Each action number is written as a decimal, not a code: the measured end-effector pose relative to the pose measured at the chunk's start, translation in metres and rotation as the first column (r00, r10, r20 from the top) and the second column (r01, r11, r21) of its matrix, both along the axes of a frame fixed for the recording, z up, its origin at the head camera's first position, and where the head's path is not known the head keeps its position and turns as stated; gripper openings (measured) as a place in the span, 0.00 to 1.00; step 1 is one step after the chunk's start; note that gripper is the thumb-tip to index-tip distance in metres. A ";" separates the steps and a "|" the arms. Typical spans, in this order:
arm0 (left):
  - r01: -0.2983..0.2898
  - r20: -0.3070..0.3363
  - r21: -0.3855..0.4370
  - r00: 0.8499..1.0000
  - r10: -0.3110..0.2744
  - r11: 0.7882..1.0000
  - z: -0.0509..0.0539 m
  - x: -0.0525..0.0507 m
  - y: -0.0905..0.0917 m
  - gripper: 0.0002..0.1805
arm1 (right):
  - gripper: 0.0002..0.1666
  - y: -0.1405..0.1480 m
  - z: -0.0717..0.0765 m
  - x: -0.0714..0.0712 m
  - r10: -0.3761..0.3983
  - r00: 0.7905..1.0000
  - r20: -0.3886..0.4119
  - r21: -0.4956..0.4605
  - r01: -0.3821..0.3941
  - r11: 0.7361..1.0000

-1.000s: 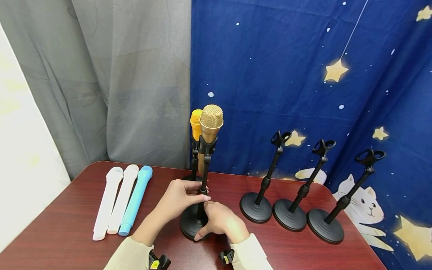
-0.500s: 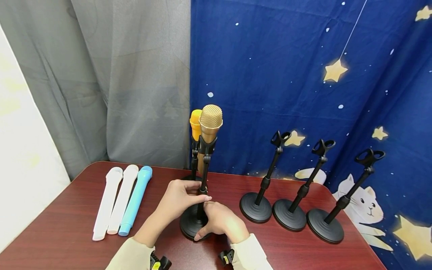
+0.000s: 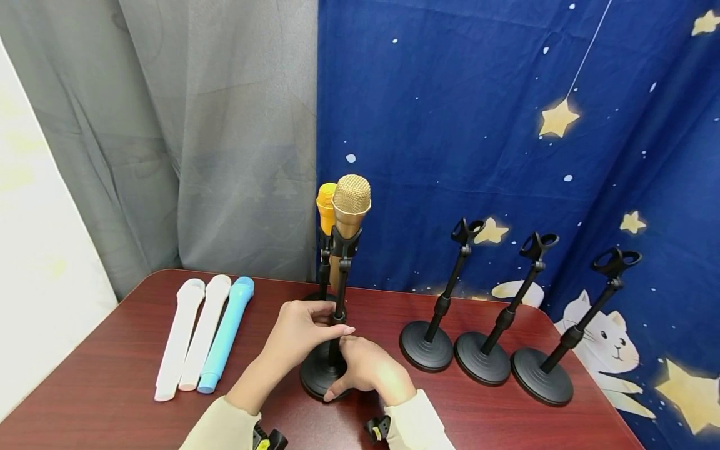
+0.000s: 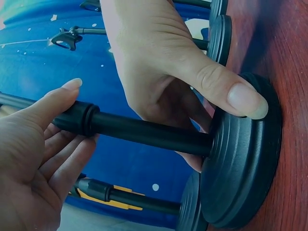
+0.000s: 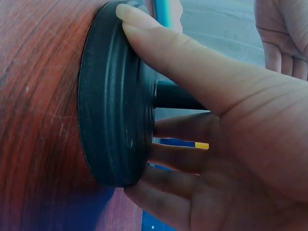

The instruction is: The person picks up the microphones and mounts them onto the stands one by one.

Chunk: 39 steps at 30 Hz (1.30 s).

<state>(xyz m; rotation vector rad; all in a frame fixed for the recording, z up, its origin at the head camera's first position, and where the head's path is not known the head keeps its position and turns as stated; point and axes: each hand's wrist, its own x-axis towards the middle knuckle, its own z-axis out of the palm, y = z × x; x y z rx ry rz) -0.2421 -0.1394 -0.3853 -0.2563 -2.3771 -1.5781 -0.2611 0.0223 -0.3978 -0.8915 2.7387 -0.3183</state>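
A gold microphone (image 3: 351, 203) sits in the clip of a black microphone stand (image 3: 322, 372), upright on the table. With thumb and curled fingers my left hand (image 3: 298, 331) grips the collar (image 4: 77, 118) partway up its pole. Lower down, my right hand (image 3: 368, 369) holds the round base (image 5: 113, 101) of the same stand, the thumb on its near rim and the fingers across the other side. Directly behind stands another stand with a yellow microphone (image 3: 326, 209), partly hidden by the front one.
Two white microphones (image 3: 179, 337) (image 3: 207, 331) and a blue one (image 3: 227, 334) lie side by side on the table's left. Three stands with bare clips, the nearest being a black stand (image 3: 430, 344), line the right side. A grey curtain (image 3: 247, 137) and a blue curtain (image 3: 450, 125) hang behind.
My left wrist has shifted very slightly to the right. Both hands keep their places on the stand, and the other things have not moved.
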 end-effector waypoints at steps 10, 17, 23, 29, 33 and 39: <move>-0.055 -0.054 -0.049 0.997 0.052 0.997 0.001 0.003 0.004 0.21 | 0.63 0.001 -0.004 -0.002 0.013 1.000 -0.001 -0.012 -0.013 1.000; -0.098 -0.106 -0.108 0.991 0.086 0.989 0.004 0.006 0.008 0.18 | 0.63 0.001 -0.004 -0.002 0.011 1.000 0.004 -0.016 -0.011 1.000; -0.144 -0.140 -0.155 0.982 0.123 0.977 0.003 0.007 0.010 0.16 | 0.63 0.001 -0.004 -0.001 0.016 1.000 -0.013 -0.008 -0.016 1.000; -0.182 -0.156 -0.184 0.976 0.154 0.966 0.002 0.007 0.011 0.16 | 0.63 0.001 -0.005 -0.002 0.023 0.999 -0.027 -0.009 -0.023 1.000; -0.198 -0.152 -0.210 0.974 0.168 0.957 0.003 0.008 0.012 0.17 | 0.63 0.001 -0.005 -0.002 0.024 0.999 -0.025 -0.013 -0.024 1.000; -0.214 -0.149 -0.227 0.972 0.183 0.950 0.004 0.008 0.014 0.19 | 0.63 0.001 -0.004 -0.001 0.018 1.000 -0.019 -0.013 -0.019 1.000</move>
